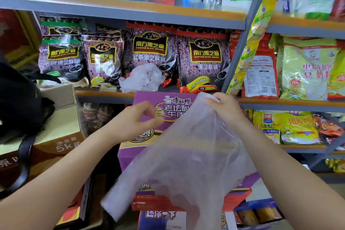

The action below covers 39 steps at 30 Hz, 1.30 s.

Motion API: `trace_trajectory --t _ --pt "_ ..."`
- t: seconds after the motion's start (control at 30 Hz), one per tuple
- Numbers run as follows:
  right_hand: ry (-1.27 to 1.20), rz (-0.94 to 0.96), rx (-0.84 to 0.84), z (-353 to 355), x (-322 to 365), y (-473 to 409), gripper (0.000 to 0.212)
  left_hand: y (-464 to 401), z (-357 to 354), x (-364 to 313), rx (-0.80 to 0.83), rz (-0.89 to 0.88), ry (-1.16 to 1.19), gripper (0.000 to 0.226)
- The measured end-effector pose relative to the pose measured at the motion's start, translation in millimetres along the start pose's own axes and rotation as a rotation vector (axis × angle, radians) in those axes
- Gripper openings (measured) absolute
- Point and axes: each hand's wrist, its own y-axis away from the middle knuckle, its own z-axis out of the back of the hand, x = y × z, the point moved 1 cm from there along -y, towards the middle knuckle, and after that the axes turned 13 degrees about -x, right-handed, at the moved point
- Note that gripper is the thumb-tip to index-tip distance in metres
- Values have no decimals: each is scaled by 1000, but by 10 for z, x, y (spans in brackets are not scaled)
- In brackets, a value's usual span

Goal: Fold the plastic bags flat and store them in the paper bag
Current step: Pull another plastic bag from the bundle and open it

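Observation:
A translucent whitish plastic bag (186,158) hangs open in front of me, spreading down over a purple carton. My right hand (224,107) pinches its top edge high up. My left hand (138,117) hovers to the left of the bag, fingers curled and slightly blurred; I cannot tell whether it touches the film. A second, crumpled clear plastic bag (141,78) lies on the middle shelf among dark sesame packets. No paper bag is in view.
The purple noodle carton (149,102) stands on stacked boxes below the shelf edge (104,94). Brown cardboard boxes (56,145) and a black bag with a strap (18,102) sit at left. Packed snack shelves (302,69) fill the right.

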Motion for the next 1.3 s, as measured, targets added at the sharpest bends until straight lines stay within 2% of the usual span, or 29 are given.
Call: trace_trajectory --t 0.03,0.07,0.13,0.23,0.33,0.4,0.47,0.53,0.57,0.63,0.67,0.73,0.83,0.87,0.9,0.97,1.0,1.1,1.17,1.2,1.3 --pt "-3 64 45 -14 129 10 44 -66 -70 -96 -68 27 2 49" --pt "-21 122 85 -30 254 21 45 -109 -144 -215 -72 66 11 54" --pt "-70 207 142 -52 476 50 42 -203 -347 -351 -6 119 20 66" --pt "-125 239 203 -33 633 85 28 -273 -543 -398 -79 117 93 40" --pt "-132 150 406 74 512 112 26 -258 -555 -354 -183 139 255 28" --pt "-15 6 585 188 306 122 15 -253 -508 -299 -244 195 341 21" --pt "131 -18 687 297 106 112 12 -256 -454 -177 -299 270 332 19" --pt "145 -24 658 361 -24 81 7 -259 -433 -7 -295 340 268 18" --pt "127 -53 588 363 -66 67 11 -263 -437 85 -270 366 214 18" --pt "66 -132 372 325 -115 54 19 -257 -443 212 -226 376 43 16" --pt "23 -146 268 288 -131 50 20 -253 -446 228 -213 366 -46 27" --pt "9 -45 173 218 -67 58 20 -267 -445 198 -296 168 -258 54" --pt "62 163 305 124 184 66 13 -371 -462 -24 -470 -324 -550 65" --pt "50 209 333 98 290 69 12 -411 -481 -130 -447 -411 -559 64" --pt "20 240 334 77 397 73 11 -444 -490 -264 -335 -439 -500 63" --pt "-64 258 272 60 544 61 9 -497 -498 -479 -135 -359 -293 52" --pt "-98 240 237 84 591 59 11 -514 -516 -512 -101 -293 -206 42" --pt "-326 50 282 213 527 77 11 -543 -502 -451 -224 -265 -118 15" --pt "-497 -83 374 292 383 89 26 -517 -479 -347 -251 -222 -66 7" --pt "-521 -107 388 307 329 96 34 -505 -469 -307 -244 -192 -40 9" --pt "-416 -42 319 244 297 101 32 -482 -470 -218 -216 -119 -17 11"
